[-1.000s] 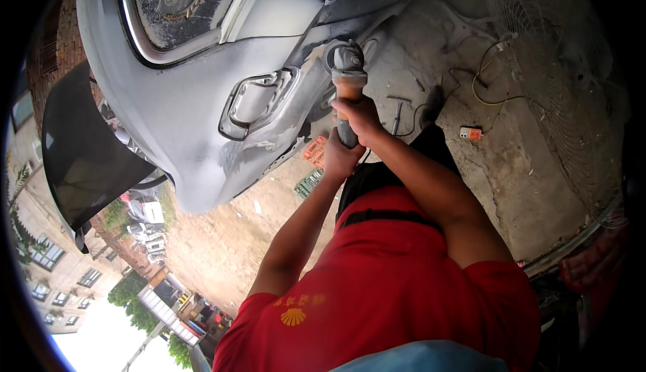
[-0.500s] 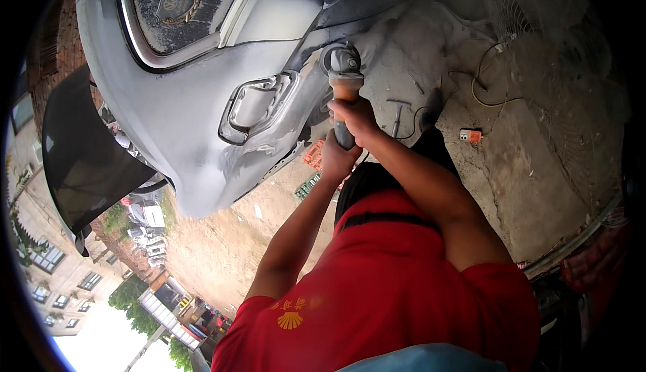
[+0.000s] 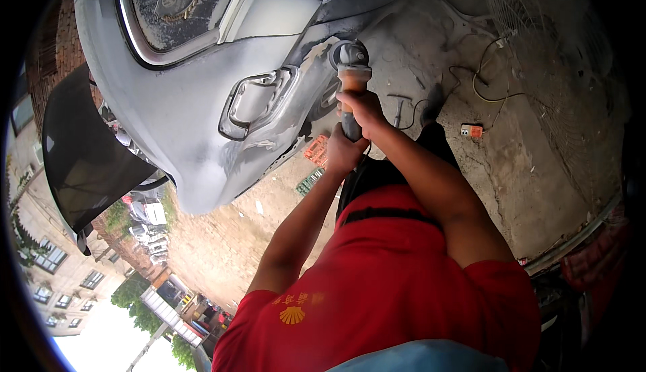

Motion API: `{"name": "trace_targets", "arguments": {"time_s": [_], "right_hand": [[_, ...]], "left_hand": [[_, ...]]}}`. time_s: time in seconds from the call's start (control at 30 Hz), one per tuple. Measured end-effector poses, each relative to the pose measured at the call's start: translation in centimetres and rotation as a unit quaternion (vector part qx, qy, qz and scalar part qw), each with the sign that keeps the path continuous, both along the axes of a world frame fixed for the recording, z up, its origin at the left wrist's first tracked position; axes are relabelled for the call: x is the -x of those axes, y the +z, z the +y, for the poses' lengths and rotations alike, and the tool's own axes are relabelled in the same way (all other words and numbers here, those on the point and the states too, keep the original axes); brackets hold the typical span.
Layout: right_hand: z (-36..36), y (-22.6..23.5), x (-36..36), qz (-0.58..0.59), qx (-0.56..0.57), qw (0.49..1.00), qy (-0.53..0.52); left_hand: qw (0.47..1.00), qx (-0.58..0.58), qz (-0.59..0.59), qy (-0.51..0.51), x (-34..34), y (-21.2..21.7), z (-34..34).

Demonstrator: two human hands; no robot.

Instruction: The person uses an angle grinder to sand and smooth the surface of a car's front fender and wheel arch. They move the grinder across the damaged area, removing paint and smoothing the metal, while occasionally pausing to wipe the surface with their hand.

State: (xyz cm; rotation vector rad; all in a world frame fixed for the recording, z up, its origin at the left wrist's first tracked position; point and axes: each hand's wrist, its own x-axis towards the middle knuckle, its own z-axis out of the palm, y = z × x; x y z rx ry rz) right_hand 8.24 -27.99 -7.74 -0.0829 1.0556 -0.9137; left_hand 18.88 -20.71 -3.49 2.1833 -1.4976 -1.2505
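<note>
Both my hands are wrapped around an angle grinder (image 3: 354,81) with an orange body and a grey rear handle. My right hand (image 3: 364,112) grips the body, and below it my left hand (image 3: 344,151) is closed around the rear end. The disc faces the edge of the wheel arch on a grey, dusty car body (image 3: 168,113). Whether it touches the panel I cannot tell. A scraped patch shows beside the disc. Left of the grinder is a rounded recess (image 3: 256,105) in the panel, like a fuel filler pocket.
A hammer (image 3: 398,111) lies on the dusty concrete near my foot. Farther right are an orange and white socket block (image 3: 472,130) and a looping cable (image 3: 479,89). Red (image 3: 316,150) and green crates (image 3: 309,181) stand below the car. A dark raised panel (image 3: 91,160) juts out at left.
The grinder and both hands have shifted slightly right, away from the wheel arch edge. Dust around the disc has thinned, so the scraped patch and wheel show more plainly.
</note>
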Motion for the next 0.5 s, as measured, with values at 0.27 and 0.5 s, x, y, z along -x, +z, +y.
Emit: {"name": "trace_targets", "arguments": {"time_s": [0.27,0.5], "right_hand": [[-0.7,-0.2,-0.1,0.01,-0.001,1.0,0.019],[-0.4,0.4,-0.2,-0.005,0.023,1.0,0.018]], "left_hand": [[1.0,-0.004,0.015,0.011,0.3,0.9,-0.5],[1.0,0.012,0.015,0.014,-0.2,0.4,0.0]]}}
